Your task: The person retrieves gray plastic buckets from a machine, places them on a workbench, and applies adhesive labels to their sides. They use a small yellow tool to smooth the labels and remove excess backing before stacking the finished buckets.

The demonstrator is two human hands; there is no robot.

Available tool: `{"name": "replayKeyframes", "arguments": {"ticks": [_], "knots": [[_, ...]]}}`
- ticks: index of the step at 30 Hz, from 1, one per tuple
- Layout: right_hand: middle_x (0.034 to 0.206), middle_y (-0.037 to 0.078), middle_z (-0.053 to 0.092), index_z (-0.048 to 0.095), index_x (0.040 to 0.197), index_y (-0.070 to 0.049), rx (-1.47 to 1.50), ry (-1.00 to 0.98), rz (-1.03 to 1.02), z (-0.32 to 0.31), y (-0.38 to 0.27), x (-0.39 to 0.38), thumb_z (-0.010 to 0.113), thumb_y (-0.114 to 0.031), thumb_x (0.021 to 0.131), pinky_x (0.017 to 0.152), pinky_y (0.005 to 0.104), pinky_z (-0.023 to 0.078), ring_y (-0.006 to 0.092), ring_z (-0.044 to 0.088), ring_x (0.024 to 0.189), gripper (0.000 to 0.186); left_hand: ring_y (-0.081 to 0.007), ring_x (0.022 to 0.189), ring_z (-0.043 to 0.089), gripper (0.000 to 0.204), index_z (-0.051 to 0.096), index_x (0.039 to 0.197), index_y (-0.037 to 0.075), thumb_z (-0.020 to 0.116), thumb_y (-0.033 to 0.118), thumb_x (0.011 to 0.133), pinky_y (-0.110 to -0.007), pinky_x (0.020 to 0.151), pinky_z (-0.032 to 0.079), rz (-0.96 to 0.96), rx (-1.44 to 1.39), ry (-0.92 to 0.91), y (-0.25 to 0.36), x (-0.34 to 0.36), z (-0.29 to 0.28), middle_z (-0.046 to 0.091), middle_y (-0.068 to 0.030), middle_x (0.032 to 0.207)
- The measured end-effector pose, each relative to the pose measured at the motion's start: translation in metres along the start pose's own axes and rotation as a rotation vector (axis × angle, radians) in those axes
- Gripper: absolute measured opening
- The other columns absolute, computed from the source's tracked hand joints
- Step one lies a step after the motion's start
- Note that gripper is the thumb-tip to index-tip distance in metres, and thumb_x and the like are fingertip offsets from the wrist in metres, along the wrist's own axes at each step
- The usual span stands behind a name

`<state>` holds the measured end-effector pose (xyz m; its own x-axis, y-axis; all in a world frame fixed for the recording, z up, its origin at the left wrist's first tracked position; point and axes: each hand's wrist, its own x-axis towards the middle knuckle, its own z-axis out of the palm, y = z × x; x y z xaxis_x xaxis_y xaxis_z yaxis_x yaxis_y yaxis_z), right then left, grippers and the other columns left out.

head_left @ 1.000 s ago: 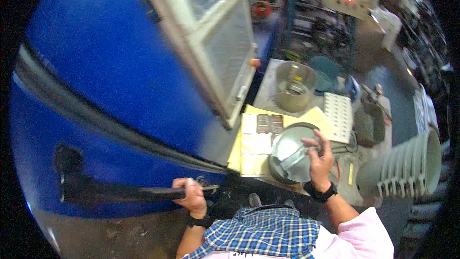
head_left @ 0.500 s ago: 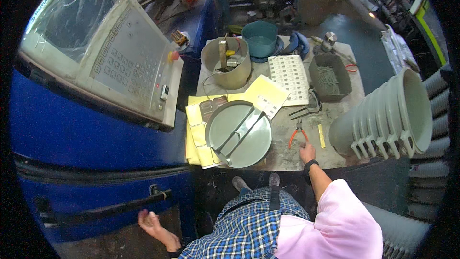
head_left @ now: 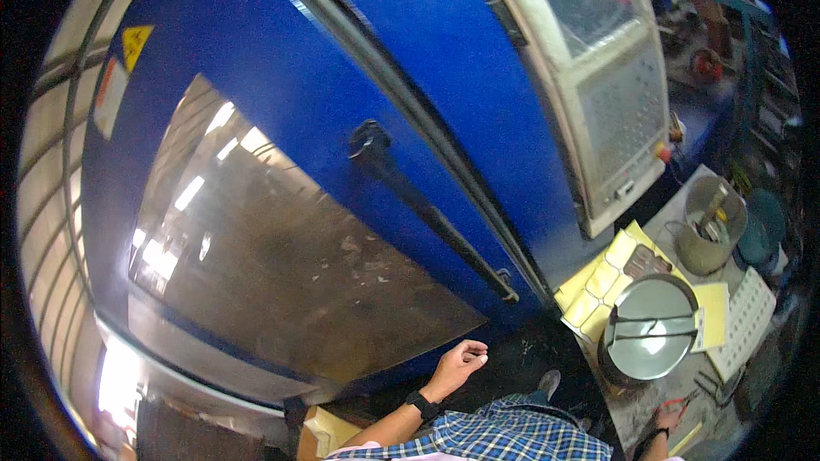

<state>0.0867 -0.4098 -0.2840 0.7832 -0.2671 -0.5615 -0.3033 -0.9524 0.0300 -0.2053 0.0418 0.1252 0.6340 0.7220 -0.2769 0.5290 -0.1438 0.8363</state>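
My left hand (head_left: pixel 459 367), with a dark band at the wrist, is raised in front of the blue machine's door (head_left: pixel 401 179). Its fingers are loosely curved, the thumb stands apart, and nothing shows in them. At the lower right, my right hand (head_left: pixel 666 418) is low over the worktable (head_left: pixel 628 410). Its fingers are closed at the red handles of a pair of pliers (head_left: pixel 679 402), whose jaws are hard to make out. Left of the pliers' far side lies a round grey lid (head_left: pixel 653 316) with a bar across it, on yellow sheets (head_left: pixel 593 294).
The door has a long black handle (head_left: pixel 427 220) and a dark window (head_left: pixel 282 265). A control panel (head_left: pixel 619 111) stands above the table. Farther back are a grey bucket (head_left: pixel 707 248), a teal tub (head_left: pixel 760 226) and a printed sheet (head_left: pixel 743 324). A cardboard box (head_left: pixel 329 434) sits at the bottom.
My view has swung left toward the machine door, so the table now sits at the lower right. The stacked grey buckets have left view. My right hand remains by the pliers.
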Motion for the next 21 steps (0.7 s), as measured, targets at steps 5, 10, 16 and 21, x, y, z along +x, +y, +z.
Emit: {"name": "replayKeyframes", "arguments": {"ticks": [5,10,16,21], "knots": [[0.122,0.016,0.052,0.039,0.135,-0.01,-0.075,-0.026,0.194,-0.024,-0.056,-0.023,0.064,-0.046,0.08,0.08,0.0513,0.048,0.0325,0.053,0.108,0.07,-0.0111,0.091,0.06,0.029,0.056,0.112,0.0,0.061,0.017,0.089,-0.026,0.081,0.048,-0.095,0.034,-0.049,-0.003,0.013,0.001,0.063,-0.0054,0.102],[0.113,0.014,0.055,0.043,0.131,-0.017,-0.109,0.104,0.232,-0.065,-0.093,-0.059,0.059,-0.04,0.084,0.076,0.0495,0.047,0.0324,0.056,0.104,0.055,-0.0103,0.088,0.06,0.029,0.058,0.111,0.002,0.062,0.021,0.089,-0.026,0.079,0.048,-0.048,0.182,-0.117,-0.004,0.002,-0.006,0.064,-0.0047,0.099],[0.096,0.011,0.057,0.045,0.128,-0.021,0.331,0.112,0.16,-0.046,-0.059,-0.016,0.055,-0.03,0.087,0.068,0.0439,0.046,0.0274,0.058,0.092,0.044,-0.0122,0.085,0.06,0.03,0.059,0.109,0.004,0.061,0.026,0.089,-0.028,0.076,0.049,0.021,0.284,-0.154,0.004,-0.006,-0.005,0.065,-0.0054,0.094],[0.068,0.003,0.051,0.046,0.124,-0.022,1.509,-0.46,0.153,-0.02,-0.016,0.03,0.05,-0.013,0.085,0.053,0.0321,0.042,0.0171,0.055,0.063,0.04,-0.0174,0.086,0.063,0.028,0.06,0.108,0.003,0.061,0.022,0.087,-0.031,0.076,0.05,0.034,0.355,-0.201,0.015,0.005,0.004,0.066,-0.0089,0.094]]}}
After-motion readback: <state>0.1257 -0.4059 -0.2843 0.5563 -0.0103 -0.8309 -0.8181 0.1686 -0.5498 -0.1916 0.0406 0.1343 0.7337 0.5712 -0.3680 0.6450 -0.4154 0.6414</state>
